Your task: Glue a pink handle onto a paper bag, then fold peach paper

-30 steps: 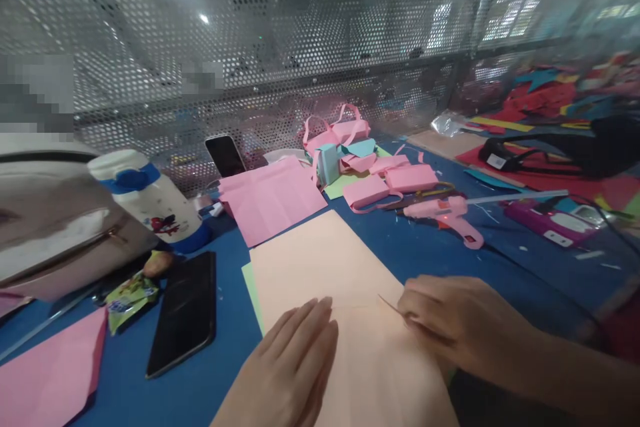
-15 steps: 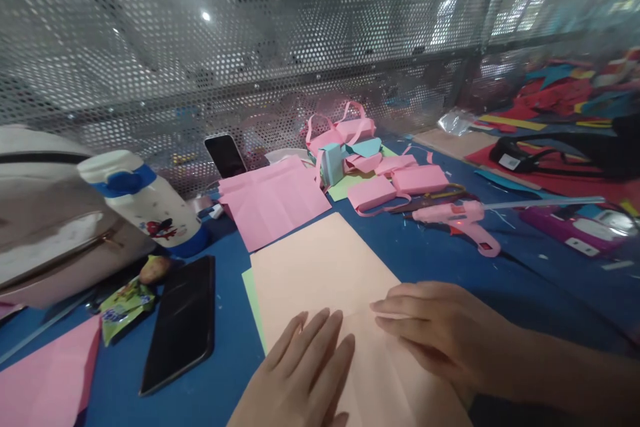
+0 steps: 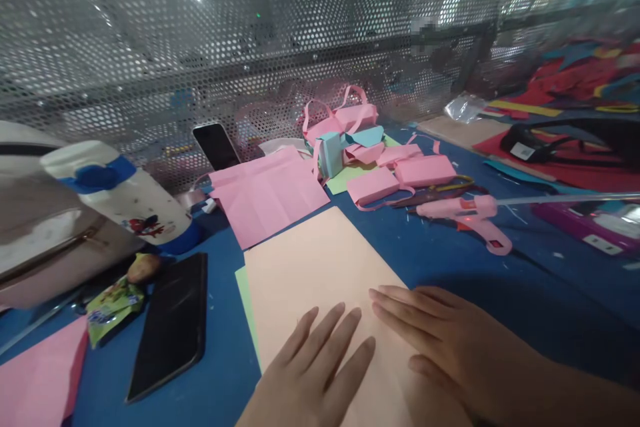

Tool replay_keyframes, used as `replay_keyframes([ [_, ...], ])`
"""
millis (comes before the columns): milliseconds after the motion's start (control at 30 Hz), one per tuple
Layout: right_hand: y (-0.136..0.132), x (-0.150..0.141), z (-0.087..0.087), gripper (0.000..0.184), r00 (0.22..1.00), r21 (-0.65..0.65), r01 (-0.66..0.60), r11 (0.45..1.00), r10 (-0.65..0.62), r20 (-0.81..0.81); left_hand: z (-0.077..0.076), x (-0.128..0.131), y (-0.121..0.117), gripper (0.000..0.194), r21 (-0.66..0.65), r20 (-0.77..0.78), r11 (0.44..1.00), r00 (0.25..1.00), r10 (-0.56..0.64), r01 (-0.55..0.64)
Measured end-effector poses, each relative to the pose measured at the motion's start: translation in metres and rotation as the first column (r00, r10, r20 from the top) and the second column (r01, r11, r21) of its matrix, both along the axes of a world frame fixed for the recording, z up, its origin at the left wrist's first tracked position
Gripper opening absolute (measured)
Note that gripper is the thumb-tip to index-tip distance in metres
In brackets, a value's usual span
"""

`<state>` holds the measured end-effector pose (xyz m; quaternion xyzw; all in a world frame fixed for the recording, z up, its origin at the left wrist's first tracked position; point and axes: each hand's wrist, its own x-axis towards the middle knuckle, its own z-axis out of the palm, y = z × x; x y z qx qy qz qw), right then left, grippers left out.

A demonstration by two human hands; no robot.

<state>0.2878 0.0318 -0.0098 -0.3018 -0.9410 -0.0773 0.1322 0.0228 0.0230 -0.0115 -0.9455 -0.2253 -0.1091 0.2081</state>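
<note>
A sheet of pale peach paper (image 3: 310, 267) lies on the blue table in front of me, with the edge of a green sheet (image 3: 247, 307) showing beneath its left side. My left hand (image 3: 320, 367) rests on the peach paper, palm down, its fingers spread. On the sheet's right part lies my right hand (image 3: 440, 333), flat with the fingers stretched toward the left. Neither hand grips anything. The near end of the paper runs out of view below the hands.
Pink paper (image 3: 273, 197), small pink paper boxes (image 3: 425, 171) and a pink glue gun (image 3: 465, 210) lie beyond. A black phone (image 3: 170, 327), a snack packet (image 3: 114, 310), a tilted bottle (image 3: 145, 207) and a bag (image 3: 30, 227) are at left. A perforated metal screen (image 3: 300, 13) stands behind.
My left hand has slid a little to the right on the peach paper, with its fingers spread wider. My right hand stays nearly in place. The camera view has shifted slightly.
</note>
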Motion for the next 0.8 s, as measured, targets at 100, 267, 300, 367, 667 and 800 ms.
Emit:
replay_keyframes([
  [100,-0.001,0.001,0.002,0.044,1.0,-0.005,0.019,1.0,-0.02,-0.015,0.002,0.002,0.0,0.064,0.02,-0.041,1.0,0.999,0.005,-0.004],
  [267,0.009,-0.003,0.006,0.04,0.999,-0.007,-0.016,1.0,0.016,-0.031,0.006,0.004,-0.001,0.062,0.03,-0.069,1.0,0.998,-0.002,0.004],
  [300,0.012,-0.004,0.006,0.04,0.999,-0.017,-0.017,1.0,0.017,-0.038,0.005,0.004,-0.001,0.061,0.025,-0.067,1.0,0.998,-0.004,0.005],
  [367,0.015,-0.003,0.007,0.039,0.998,-0.085,-0.018,0.996,0.013,-0.056,0.002,0.004,-0.001,0.061,0.012,-0.047,1.0,0.999,0.0,0.001],
  [667,0.02,-0.001,0.005,0.044,0.994,-0.282,-0.007,0.959,-0.023,-0.104,-0.006,-0.001,-0.004,0.068,-0.116,-0.033,0.993,0.999,0.011,-0.015],
  [800,0.02,0.001,0.01,0.057,0.987,-0.293,-0.084,0.952,0.04,-0.153,0.009,-0.001,-0.007,0.053,-0.278,0.024,0.958,0.997,0.075,-0.065],
])
